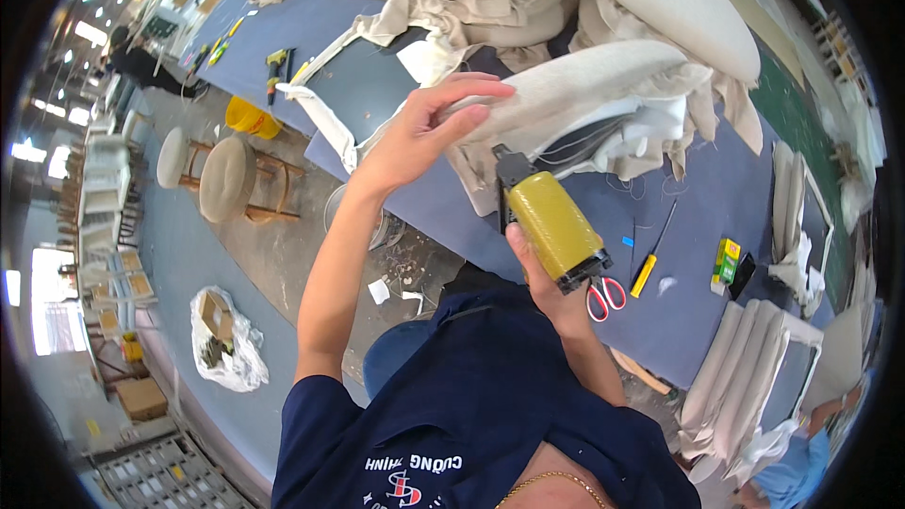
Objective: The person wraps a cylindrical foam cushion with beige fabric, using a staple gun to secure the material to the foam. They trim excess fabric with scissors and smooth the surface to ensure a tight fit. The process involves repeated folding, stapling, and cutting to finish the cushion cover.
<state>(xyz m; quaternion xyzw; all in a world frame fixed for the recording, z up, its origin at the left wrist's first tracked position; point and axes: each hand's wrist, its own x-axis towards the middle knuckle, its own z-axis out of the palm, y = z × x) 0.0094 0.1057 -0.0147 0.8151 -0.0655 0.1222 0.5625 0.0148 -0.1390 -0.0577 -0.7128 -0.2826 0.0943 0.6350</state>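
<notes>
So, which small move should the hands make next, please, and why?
Perhaps the left hand should steady the long, beige fabric-covered cushion more firmly: loose white cloth bunches along its open side, and the right hand holds the blocky yellow-and-black tool close by.

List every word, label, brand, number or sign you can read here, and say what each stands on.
Navy-blue short-sleeved fabric shirt: upside-down white lettering and a red-and-white emblem; I won't copy the wording.
Small green-and-yellow rectangular box: printing too small to read.
Yellow rounded-bodied tool with black ends, in the right hand: no legible text.
</notes>
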